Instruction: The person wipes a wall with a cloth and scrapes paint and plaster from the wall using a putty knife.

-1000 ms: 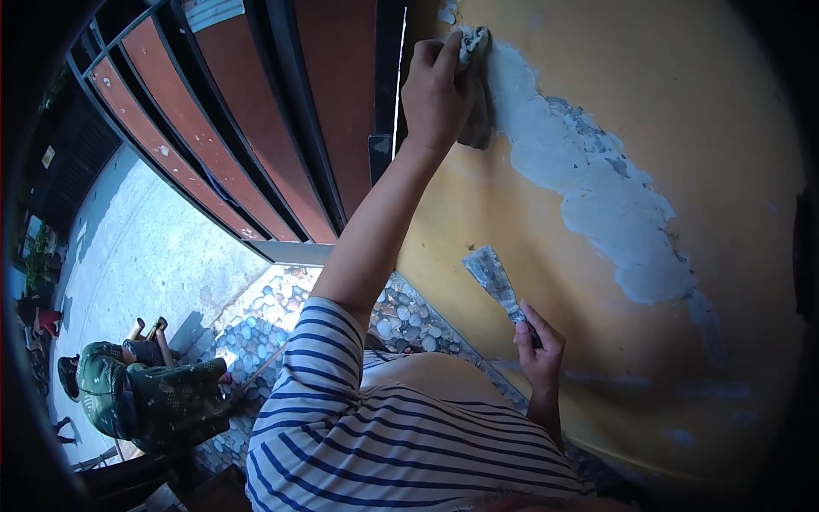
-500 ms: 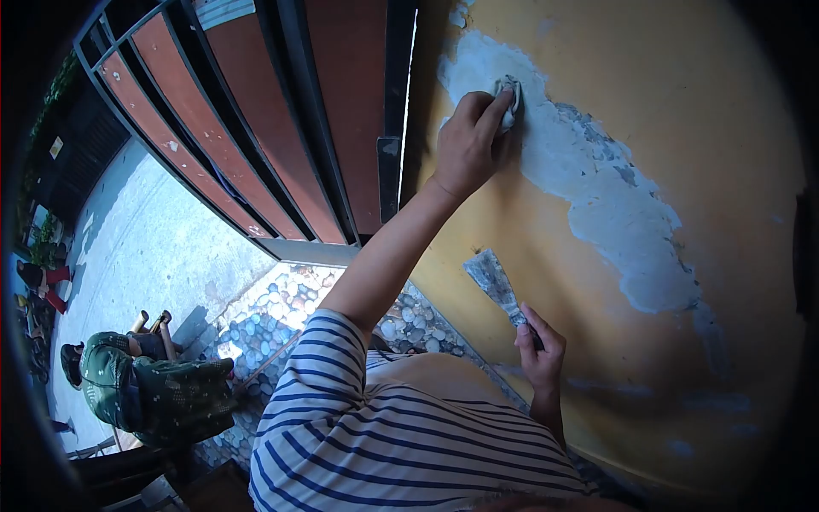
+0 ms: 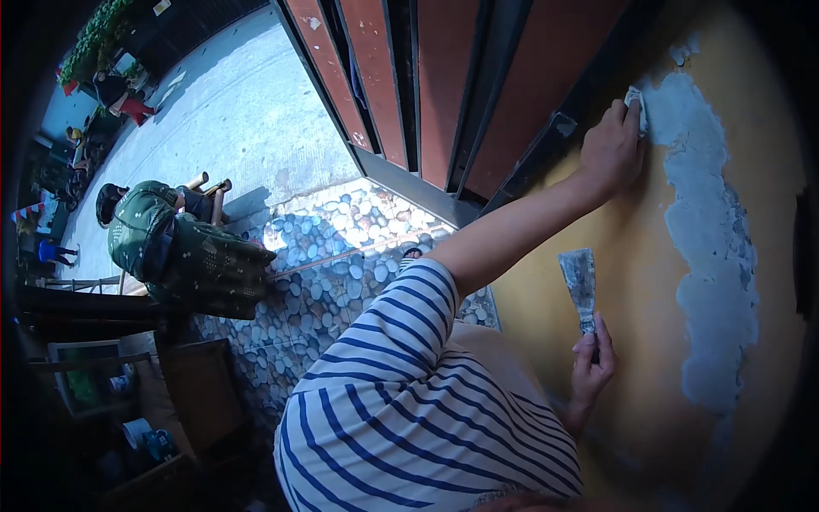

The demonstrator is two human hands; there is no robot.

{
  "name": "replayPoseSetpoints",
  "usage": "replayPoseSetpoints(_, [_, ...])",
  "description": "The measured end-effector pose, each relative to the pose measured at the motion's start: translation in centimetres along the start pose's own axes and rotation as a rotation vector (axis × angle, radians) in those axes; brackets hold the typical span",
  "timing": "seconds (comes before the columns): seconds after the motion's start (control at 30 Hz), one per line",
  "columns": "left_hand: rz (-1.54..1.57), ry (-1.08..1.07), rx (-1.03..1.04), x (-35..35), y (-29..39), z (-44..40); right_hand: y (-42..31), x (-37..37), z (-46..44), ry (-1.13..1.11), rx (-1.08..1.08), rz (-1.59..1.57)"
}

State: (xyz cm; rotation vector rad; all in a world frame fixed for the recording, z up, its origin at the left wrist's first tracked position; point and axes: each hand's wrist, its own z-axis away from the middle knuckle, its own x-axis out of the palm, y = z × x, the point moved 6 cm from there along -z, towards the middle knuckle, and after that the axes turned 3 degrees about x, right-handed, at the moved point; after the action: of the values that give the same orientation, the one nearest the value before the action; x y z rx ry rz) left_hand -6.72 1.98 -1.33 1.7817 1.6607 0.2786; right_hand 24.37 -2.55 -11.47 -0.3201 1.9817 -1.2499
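My left hand (image 3: 612,147) is raised to the yellow wall (image 3: 546,282) near the gate's edge. Its fingers are closed on a crumpled pale cloth (image 3: 636,109), pressed at the left border of a long whitish patch (image 3: 704,230) with a rough grey edge. Lower down, my right hand (image 3: 593,363) grips the handle of a putty knife (image 3: 579,282). The grey-smeared blade points up and stands in front of the wall, left of the patch.
A red-brown gate (image 3: 439,85) with black bars is beside the wall. Pebbled paving (image 3: 324,299) lies below. A person in green (image 3: 162,230) is bent over at the left. Wooden furniture (image 3: 200,392) holds a mug at the lower left; more people are farther off.
The view has swung, shifting the gate and wall rightward. My left hand with the cloth has moved from on the patch to its left border. My right hand still holds the putty knife.
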Motion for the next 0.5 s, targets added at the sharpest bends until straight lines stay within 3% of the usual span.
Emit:
replayPoseSetpoints(0.13, [-0.092,0.018,0.089,2.7,-0.3,0.3,0.0,0.5,-1.7,-0.037,-0.110,-0.032])
replayPoseSetpoints(0.27, [0.022,-0.188,0.083,2.4,-1.0,5.2,-0.7,0.3,-2.5,-0.001,-0.039,-0.135])
replayPoseSetpoints(0.33, [0.049,-0.231,0.106,1.1,-1.3,7.6,-1.3,0.4,-3.2,0.145,0.066,-0.171])
replayPoseSetpoints(0.5, [0.179,-0.419,0.069,-1.8,-2.0,12.1,-1.2,0.6,-4.8,0.119,0.112,-0.303])
